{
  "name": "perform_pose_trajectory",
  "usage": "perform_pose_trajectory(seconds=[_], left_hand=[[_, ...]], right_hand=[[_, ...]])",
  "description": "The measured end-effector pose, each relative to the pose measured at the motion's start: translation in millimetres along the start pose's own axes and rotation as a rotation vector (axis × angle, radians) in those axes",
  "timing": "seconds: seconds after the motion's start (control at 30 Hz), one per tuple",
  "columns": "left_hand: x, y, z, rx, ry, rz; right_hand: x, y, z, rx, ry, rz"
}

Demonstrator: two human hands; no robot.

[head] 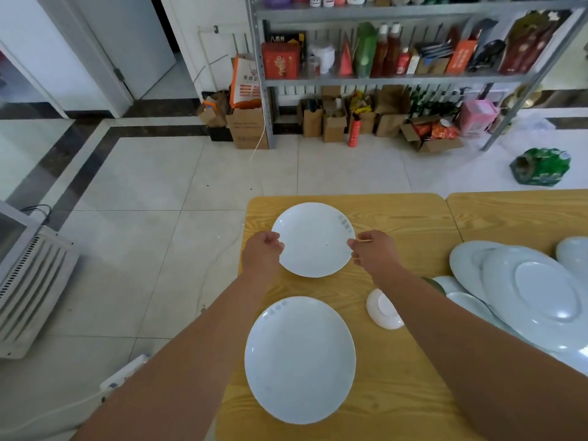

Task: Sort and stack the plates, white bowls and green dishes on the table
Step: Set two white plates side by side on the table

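Both hands pinch one white plate by its rim, the left hand (262, 253) on its left edge and the right hand (374, 249) on its right, fingers curled over the lip. This far plate (313, 240) sits at the far left of the table (397, 214); whether it is lifted or resting I cannot tell. Closer in lies a near plate (300, 359) of the same kind, a small bowl (383, 310) upturned beside it, and a loose heap of plates (541, 297) to the right. This looks like the plate-stacking step. The next move likely calls for a level carry and a centred set-down on the matching plate (gently, rim to rim).
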State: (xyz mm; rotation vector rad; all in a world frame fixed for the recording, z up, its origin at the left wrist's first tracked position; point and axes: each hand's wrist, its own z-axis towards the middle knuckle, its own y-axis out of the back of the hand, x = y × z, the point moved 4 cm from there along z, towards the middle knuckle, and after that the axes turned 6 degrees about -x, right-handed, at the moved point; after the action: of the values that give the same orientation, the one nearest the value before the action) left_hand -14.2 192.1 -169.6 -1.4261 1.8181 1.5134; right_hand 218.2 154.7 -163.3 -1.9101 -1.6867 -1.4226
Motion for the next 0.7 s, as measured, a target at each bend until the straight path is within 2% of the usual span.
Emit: perform_pose_trajectory(seconds=[0.1,0.2,0.4,0.7], left_hand=[[24,-19,20,-0.007,0.125,0.061],[30,-14,23,-0.03,0.234,0.004],[36,-23,38,-0.006,0.279,-0.079],[47,-40,56,0.047,0.356,-0.121]], right_hand=[[-23,-12,26,0.015,-0.097,-0.039],[-28,-17,26,0.035,-0.115,-0.038],[-12,-15,46,-0.093,-0.126,-0.092],[-25,-24,64,-0.029,-0.186,-0.046]])
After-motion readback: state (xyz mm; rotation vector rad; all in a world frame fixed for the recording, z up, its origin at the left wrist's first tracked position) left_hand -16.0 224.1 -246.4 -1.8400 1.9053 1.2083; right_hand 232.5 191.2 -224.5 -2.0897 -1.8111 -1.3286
